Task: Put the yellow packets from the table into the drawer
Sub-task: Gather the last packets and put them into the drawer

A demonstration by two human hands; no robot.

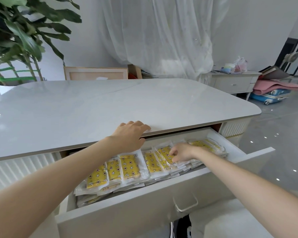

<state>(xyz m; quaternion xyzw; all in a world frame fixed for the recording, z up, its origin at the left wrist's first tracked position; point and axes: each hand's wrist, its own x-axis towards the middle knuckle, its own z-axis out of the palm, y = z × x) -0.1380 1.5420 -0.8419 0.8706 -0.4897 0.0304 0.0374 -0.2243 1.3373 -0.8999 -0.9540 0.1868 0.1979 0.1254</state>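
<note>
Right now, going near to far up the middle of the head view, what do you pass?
Drawer handle → yellow packets in the drawer → left hand on the table edge → wooden frame → white curtain.

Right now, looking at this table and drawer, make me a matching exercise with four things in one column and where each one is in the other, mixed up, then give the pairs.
Things:
1. left hand
2. right hand
3. yellow packets
4. blue suitcase

Places:
A. lying in rows inside the open drawer
B. on the floor, far right
C. fingers resting on the table edge
D. down in the drawer, on a packet

Pairs: 1-C, 2-D, 3-A, 4-B
</note>
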